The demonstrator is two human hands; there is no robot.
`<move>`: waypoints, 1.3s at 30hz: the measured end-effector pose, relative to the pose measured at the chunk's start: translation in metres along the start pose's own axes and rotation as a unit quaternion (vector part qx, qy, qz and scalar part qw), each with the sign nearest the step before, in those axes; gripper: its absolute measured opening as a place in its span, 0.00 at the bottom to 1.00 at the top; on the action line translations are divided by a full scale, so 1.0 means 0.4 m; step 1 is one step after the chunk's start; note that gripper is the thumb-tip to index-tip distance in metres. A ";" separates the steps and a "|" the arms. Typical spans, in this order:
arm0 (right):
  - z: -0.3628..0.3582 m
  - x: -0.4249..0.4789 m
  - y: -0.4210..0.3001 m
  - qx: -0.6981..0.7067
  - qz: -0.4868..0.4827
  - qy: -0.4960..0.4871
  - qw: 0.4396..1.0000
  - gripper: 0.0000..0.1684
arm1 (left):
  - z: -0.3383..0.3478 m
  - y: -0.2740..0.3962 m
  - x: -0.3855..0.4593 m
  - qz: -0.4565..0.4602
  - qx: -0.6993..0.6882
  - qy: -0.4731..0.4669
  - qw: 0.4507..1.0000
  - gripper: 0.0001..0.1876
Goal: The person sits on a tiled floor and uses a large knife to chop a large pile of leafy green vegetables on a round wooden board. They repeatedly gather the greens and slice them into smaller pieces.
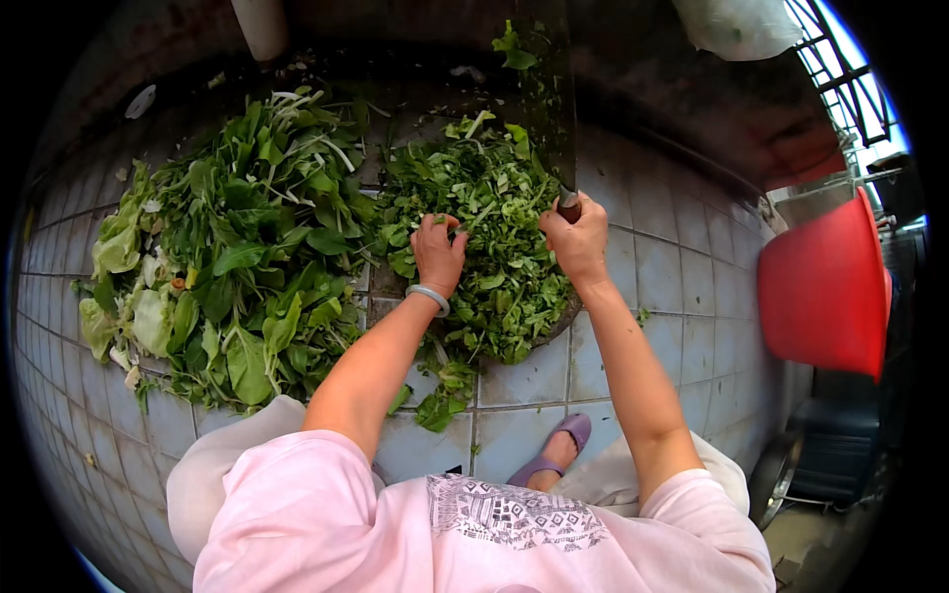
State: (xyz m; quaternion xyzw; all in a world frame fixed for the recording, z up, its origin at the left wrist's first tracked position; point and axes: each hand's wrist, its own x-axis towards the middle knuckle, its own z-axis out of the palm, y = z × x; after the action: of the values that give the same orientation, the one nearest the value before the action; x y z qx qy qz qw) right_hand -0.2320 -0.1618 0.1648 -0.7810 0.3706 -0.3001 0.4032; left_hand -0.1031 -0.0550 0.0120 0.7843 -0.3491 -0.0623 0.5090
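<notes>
My right hand [578, 241] is closed around the handle of a large cleaver [552, 104]. The blade points away from me, with bits of chopped leaf stuck to it. Chopped leafy greens [504, 296] lie heaped on a round chopping board [565, 320], mostly hidden under them. My left hand [439, 252], with a pale bangle at the wrist, rests at the left side of this heap, fingers curled on the leaves; whether it grips any cannot be told. Left of it is a large pile of whole leafy greens [245, 244], with paler lettuce leaves [152, 320] at its left edge.
The floor is tiled [652, 274], with loose leaves [445, 400] near my feet. A red plastic basin [823, 289] stands at the right, above a dark object. A wall runs along the far side, with a pale pipe [261, 30]. A whitish plastic bag [738, 26] is at the upper right.
</notes>
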 end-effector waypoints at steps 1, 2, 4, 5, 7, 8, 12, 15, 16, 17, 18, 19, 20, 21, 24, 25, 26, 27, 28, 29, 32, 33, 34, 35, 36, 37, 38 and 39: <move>0.014 0.000 -0.032 0.033 -0.020 0.014 0.999 0.08 | -0.005 -0.005 0.000 -0.022 -0.007 0.007 1.000 0.03; 0.041 -0.013 0.000 0.051 -0.008 0.011 0.999 0.09 | -0.009 -0.017 -0.010 -0.021 0.034 -0.004 0.999 0.05; 0.065 -0.057 0.070 0.030 0.017 -0.012 0.999 0.12 | -0.005 -0.007 -0.021 -0.009 0.063 0.009 0.998 0.06; 0.057 -0.075 0.149 -0.164 0.082 -0.089 0.979 0.11 | 0.004 0.007 -0.022 0.001 0.073 0.015 0.997 0.07; 0.072 -0.129 0.246 -0.293 0.167 -0.133 0.932 0.14 | 0.009 0.007 -0.020 0.040 0.067 0.029 0.997 0.06; 0.071 -0.111 0.247 -0.278 0.204 -0.171 0.923 0.13 | 0.002 0.006 -0.022 0.041 0.069 0.023 0.997 0.06; 0.028 -0.056 0.140 -0.115 0.261 -0.172 0.943 0.10 | -0.011 -0.015 -0.031 0.038 0.068 0.000 0.997 0.05; 0.027 -0.039 0.041 0.051 0.149 -0.079 0.984 0.08 | -0.015 -0.028 -0.049 0.036 0.068 0.001 0.997 0.04; 0.031 -0.033 -0.002 0.075 0.104 -0.069 0.989 0.09 | -0.021 -0.034 -0.054 0.023 0.071 0.014 0.997 0.05; 0.038 -0.033 -0.041 0.122 0.081 -0.044 0.988 0.10 | -0.023 -0.033 -0.055 0.013 0.071 0.026 0.997 0.06; 0.045 -0.034 -0.026 0.125 0.052 -0.028 0.990 0.10 | -0.025 -0.031 -0.051 -0.031 0.044 -0.010 0.998 0.10; 0.050 -0.032 0.000 0.127 0.020 -0.012 0.992 0.11 | -0.022 -0.019 -0.051 -0.032 0.062 -0.003 0.998 0.09; 0.055 -0.051 0.041 0.106 0.041 -0.026 0.993 0.12 | -0.020 -0.008 -0.057 -0.033 0.080 0.004 0.996 0.09; 0.064 -0.074 0.094 0.084 0.060 -0.042 0.994 0.13 | -0.019 0.002 -0.057 -0.033 0.098 0.014 0.995 0.08; 0.084 -0.122 0.244 -0.204 0.185 -0.181 0.944 0.12 | -0.004 -0.016 -0.051 0.006 0.077 0.010 0.997 0.07; 0.094 -0.126 0.238 -0.206 0.166 -0.159 0.951 0.11 | -0.004 -0.031 -0.046 0.016 0.071 0.004 0.997 0.07; 0.093 -0.111 0.233 -0.198 0.190 -0.171 0.946 0.11 | -0.003 -0.043 -0.045 0.034 0.062 0.005 0.998 0.08; 0.085 -0.095 0.199 -0.190 0.219 -0.183 0.939 0.11 | -0.009 -0.045 -0.056 0.009 0.042 -0.014 0.999 0.09; 0.074 -0.073 0.160 -0.182 0.244 -0.193 0.933 0.10 | -0.019 -0.039 -0.056 -0.013 0.021 -0.029 0.999 0.09; 0.059 -0.059 0.131 -0.164 0.235 -0.202 0.936 0.09 | -0.029 -0.032 -0.054 -0.035 0.000 -0.045 0.998 0.10; 0.032 -0.043 0.057 -0.042 0.135 -0.115 0.983 0.08 | -0.046 -0.019 -0.071 -0.018 0.079 0.041 0.996 0.09; 0.040 -0.040 0.016 0.016 0.089 -0.086 0.992 0.08 | -0.056 -0.031 -0.085 -0.025 0.120 0.070 0.990 0.09; 0.040 -0.037 -0.014 0.048 0.040 -0.075 0.995 0.08 | -0.054 -0.046 -0.090 -0.030 0.110 0.068 0.991 0.08; 0.056 -0.050 -0.008 0.075 0.045 -0.068 0.994 0.10 | -0.053 -0.059 -0.107 -0.039 0.109 0.058 0.992 0.07; 0.072 -0.061 0.002 0.101 0.047 -0.058 0.992 0.12 | -0.051 -0.064 -0.115 -0.045 0.107 0.051 0.992 0.07; 0.081 -0.073 0.018 0.126 0.047 -0.048 0.990 0.14 | -0.051 -0.067 -0.120 -0.051 0.104 0.045 0.992 0.07; 0.091 -0.098 0.060 0.046 0.011 -0.064 0.997 0.16 | -0.051 -0.070 -0.121 -0.042 0.102 0.053 0.993 0.06; 0.079 -0.117 0.137 -0.107 0.086 -0.130 0.982 0.16 | -0.045 -0.052 -0.115 -0.047 0.098 0.036 0.993 0.06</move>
State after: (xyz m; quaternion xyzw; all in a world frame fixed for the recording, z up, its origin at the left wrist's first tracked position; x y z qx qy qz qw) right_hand -0.2515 -0.1324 0.0946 -0.8172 0.4107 -0.1194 0.3865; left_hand -0.1192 -0.0085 -0.0087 0.8477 -0.2979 -0.0235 0.4383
